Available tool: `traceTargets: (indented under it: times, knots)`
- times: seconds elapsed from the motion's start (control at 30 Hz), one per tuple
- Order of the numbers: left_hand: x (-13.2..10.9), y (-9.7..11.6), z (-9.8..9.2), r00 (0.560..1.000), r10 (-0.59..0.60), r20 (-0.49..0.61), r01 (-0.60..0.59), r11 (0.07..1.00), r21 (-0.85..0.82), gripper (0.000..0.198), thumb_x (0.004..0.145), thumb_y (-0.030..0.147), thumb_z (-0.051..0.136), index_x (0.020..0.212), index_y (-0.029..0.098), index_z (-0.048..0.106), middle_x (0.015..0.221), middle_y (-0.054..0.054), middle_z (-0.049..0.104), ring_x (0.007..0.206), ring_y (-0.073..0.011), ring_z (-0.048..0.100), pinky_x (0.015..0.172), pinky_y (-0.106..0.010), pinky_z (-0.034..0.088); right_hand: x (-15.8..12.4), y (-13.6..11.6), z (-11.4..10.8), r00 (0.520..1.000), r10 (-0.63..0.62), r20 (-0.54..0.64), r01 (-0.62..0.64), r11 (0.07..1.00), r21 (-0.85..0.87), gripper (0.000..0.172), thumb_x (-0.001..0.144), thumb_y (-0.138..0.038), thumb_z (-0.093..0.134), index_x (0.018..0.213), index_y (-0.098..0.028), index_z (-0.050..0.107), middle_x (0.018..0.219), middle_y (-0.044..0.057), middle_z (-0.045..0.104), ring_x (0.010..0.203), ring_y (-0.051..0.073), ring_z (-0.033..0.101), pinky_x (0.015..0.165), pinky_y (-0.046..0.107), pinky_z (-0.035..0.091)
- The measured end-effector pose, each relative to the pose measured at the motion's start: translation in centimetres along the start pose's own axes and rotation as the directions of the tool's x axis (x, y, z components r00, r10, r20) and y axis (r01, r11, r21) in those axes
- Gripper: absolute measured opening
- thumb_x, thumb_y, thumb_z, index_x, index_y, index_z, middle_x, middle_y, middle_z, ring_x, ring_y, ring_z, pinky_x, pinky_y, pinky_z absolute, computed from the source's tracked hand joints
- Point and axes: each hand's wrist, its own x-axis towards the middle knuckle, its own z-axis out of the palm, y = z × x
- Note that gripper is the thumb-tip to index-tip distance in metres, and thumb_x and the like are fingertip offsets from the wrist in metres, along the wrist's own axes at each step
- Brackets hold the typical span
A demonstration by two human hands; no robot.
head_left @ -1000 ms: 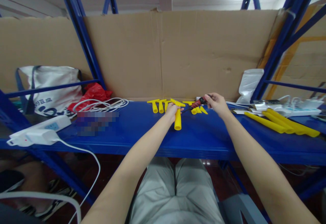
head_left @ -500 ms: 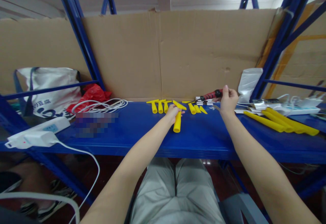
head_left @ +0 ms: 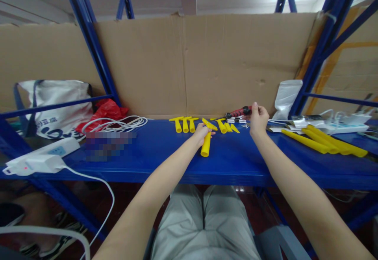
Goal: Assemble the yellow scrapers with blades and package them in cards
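My left hand (head_left: 203, 131) is closed round a short yellow tube (head_left: 206, 147) that rests on the blue shelf (head_left: 165, 153) and points toward me. My right hand (head_left: 259, 119) is closed on a red-handled tool (head_left: 238, 113), held just above the shelf with its tip pointing left. Between and behind the hands lie several short yellow T-shaped pieces (head_left: 184, 123) and cut yellow bits (head_left: 225, 126).
Long yellow tubes (head_left: 325, 142) lie at the right, beside white power strips and cables (head_left: 339, 123) and a white pouch (head_left: 286, 98). At the left are a white power strip (head_left: 41, 154), coiled white cable (head_left: 118, 123), a red bag (head_left: 103, 112) and a tote bag (head_left: 56, 106). Cardboard backs the shelf.
My right hand drew the red-handled tool away from the yellow tube to the right, then eased slightly back left. My left hand kept its hold on the tube.
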Motion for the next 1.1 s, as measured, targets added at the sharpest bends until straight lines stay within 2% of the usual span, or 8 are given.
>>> traceTargets:
  times: [0.53,0.9,1.1]
  knots:
    - [-1.2,0.5,0.5,1.000,0.003,0.003,-0.003,0.999,0.033,0.056,0.076,-0.007,0.045,0.127,0.014,0.037,0.098,-0.011,0.066,0.061,-0.0149,0.067,0.041,-0.018,0.039,-0.4,-0.8,0.5,0.997,0.014,-0.081,0.003,0.979,0.201,0.051,0.064,-0.070,0.057,0.069,-0.022,0.044,0.056,-0.004,0.056,0.042,0.013,0.056,0.037,0.026,0.043]
    - [-1.2,0.5,0.5,1.000,0.005,0.017,-0.006,0.999,0.038,0.053,0.077,-0.007,0.044,0.125,0.013,0.038,0.094,-0.009,0.065,0.057,-0.0138,0.066,0.039,-0.018,0.039,-0.2,-0.3,0.3,0.998,-0.014,-0.066,0.028,0.978,0.208,0.047,0.067,-0.067,0.057,0.071,-0.022,0.044,0.058,-0.003,0.056,0.047,0.014,0.059,0.040,0.027,0.046]
    - [-1.1,0.4,0.5,1.000,-0.006,0.009,0.006,1.000,0.010,0.057,0.074,-0.005,0.051,0.125,0.016,0.039,0.095,-0.009,0.065,0.060,-0.0157,0.068,0.041,-0.018,0.041,-0.1,-0.3,0.2,0.998,-0.013,-0.065,0.026,0.979,0.204,0.047,0.068,-0.067,0.057,0.071,-0.022,0.044,0.056,-0.004,0.055,0.046,0.015,0.059,0.040,0.027,0.047]
